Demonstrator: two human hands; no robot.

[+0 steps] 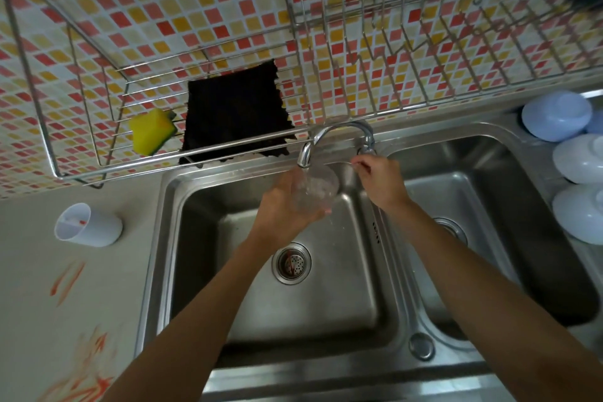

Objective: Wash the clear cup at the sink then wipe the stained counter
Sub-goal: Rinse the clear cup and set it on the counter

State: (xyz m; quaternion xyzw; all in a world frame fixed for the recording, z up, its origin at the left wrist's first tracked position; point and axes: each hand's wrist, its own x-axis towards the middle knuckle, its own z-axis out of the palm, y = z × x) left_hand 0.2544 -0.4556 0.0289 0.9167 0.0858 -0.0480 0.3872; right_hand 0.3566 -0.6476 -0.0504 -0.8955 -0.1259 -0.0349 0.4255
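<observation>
- The cup (315,188) sits under the tap (336,137) over the left basin of the sink (182,192), cradled in the left hand (284,202) — fingers curled round its wall.
- The right hand (380,179) pinches the tap's lever just right of the cup.
- Clear thin plastic by the look of it: light, slightly flexible, slippery when wet. Best held round the wall, not the rim.
- The table (81,287) on the left bears orange stains (94,362) near and a white cup (88,225) farther off.
- A sponge (151,130) and dark cloth (235,111) lie on the far wire rack (81,170) — handy for wiping.
- Pale bowls (556,116) stand at the right.
</observation>
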